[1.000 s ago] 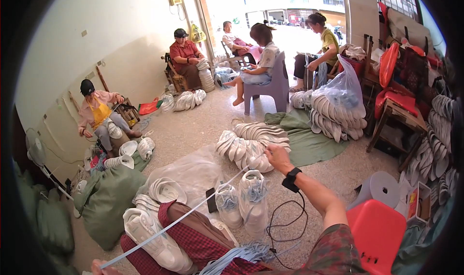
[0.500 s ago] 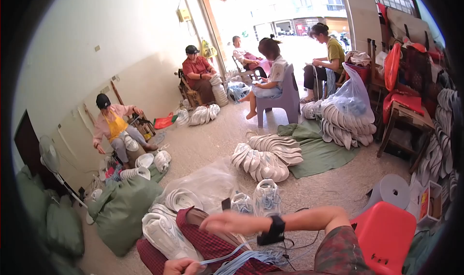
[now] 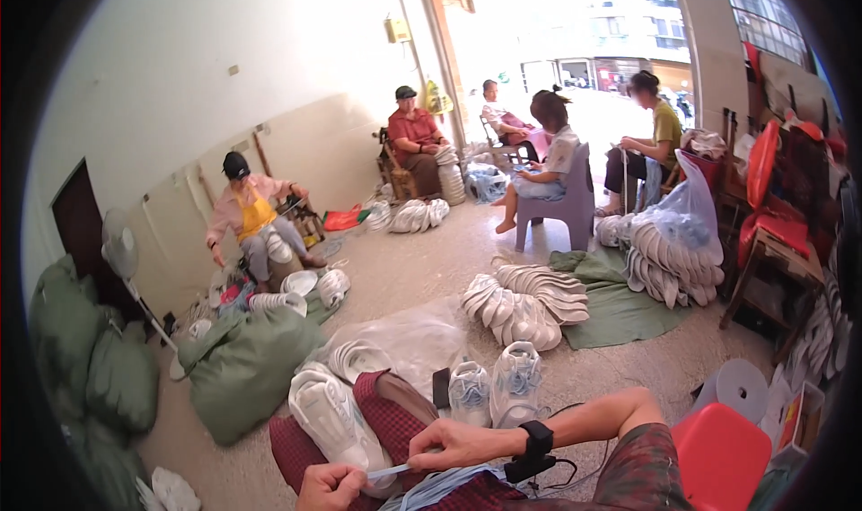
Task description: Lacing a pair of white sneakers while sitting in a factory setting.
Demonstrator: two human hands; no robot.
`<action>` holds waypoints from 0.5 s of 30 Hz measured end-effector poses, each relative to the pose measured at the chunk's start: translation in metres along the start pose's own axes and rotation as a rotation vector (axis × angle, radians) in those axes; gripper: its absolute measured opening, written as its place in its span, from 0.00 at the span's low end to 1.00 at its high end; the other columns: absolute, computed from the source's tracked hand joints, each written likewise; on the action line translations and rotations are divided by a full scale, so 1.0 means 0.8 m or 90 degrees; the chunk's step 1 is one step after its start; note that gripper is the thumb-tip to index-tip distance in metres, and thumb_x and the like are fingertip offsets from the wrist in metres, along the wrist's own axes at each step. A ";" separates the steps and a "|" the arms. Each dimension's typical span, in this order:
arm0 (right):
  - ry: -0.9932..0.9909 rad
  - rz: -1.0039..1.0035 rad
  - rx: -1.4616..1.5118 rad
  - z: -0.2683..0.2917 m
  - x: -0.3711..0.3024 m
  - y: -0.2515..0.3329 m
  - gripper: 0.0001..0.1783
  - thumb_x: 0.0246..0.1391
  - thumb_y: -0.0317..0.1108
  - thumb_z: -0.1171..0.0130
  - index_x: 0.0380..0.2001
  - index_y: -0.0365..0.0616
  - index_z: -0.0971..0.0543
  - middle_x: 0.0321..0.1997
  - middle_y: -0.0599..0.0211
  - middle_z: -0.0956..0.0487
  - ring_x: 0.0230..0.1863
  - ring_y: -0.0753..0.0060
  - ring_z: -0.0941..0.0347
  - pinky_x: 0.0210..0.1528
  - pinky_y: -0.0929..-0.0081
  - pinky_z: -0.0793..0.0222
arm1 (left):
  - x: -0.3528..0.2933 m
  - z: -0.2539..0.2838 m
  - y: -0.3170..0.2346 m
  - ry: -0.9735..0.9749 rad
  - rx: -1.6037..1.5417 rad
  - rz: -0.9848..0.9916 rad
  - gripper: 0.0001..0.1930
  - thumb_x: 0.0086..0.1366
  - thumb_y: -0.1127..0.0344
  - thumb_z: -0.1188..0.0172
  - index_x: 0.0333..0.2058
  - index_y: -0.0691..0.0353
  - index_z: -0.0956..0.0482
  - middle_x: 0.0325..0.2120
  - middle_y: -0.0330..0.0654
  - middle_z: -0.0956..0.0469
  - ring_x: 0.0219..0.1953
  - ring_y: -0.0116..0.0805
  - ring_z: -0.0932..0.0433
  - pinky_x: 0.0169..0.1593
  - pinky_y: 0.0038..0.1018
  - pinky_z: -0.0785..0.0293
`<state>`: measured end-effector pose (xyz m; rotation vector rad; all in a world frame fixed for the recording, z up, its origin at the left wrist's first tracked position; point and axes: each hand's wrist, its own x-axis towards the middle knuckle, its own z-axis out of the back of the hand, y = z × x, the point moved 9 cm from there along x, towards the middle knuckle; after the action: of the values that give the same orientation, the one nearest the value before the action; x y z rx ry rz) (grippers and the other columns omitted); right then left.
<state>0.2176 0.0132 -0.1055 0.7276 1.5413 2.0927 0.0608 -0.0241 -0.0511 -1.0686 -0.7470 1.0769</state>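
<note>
A pale blue shoelace point(image 3: 388, 471) is stretched short and taut between my two hands. My left hand point(image 3: 330, 488), at the lower edge, is closed on one end of it. My right hand point(image 3: 460, 444), with a black band at its wrist, pinches the lace a little farther right. A white shoe point(image 3: 337, 421) rests by my legs, just beyond my left hand; its toe is partly hidden behind the hands. A bundle of pale blue laces point(image 3: 449, 491) lies across my lap on dark red checked cloth point(image 3: 382, 385), below my right hand.
Two laced shoes point(image 3: 516, 381) stand on the floor ahead, beside a dark phone-like object point(image 3: 441, 387). Beyond lie rows of white shoe parts point(image 3: 512, 309). A green sack point(image 3: 256, 372) is at left, a red stool point(image 3: 723, 453) at right. Several people sit farther back.
My right hand has come down and now pinches the lace near my left hand. The view has shifted, so the room appears farther right.
</note>
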 end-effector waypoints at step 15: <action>-0.219 -0.035 -0.061 0.098 -0.043 -0.091 0.16 0.51 0.41 0.40 0.26 0.37 0.19 0.18 0.67 0.26 0.23 0.80 0.33 0.28 0.72 0.35 | 0.002 0.043 -0.018 -0.069 -0.262 -0.104 0.17 0.73 0.60 0.48 0.24 0.62 0.29 0.12 0.31 0.39 0.13 0.18 0.47 0.18 0.22 0.52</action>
<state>0.2974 0.0691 -0.1616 0.9407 1.2513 1.8697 0.0351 -0.0131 -0.0264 -1.2759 -1.1565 0.8646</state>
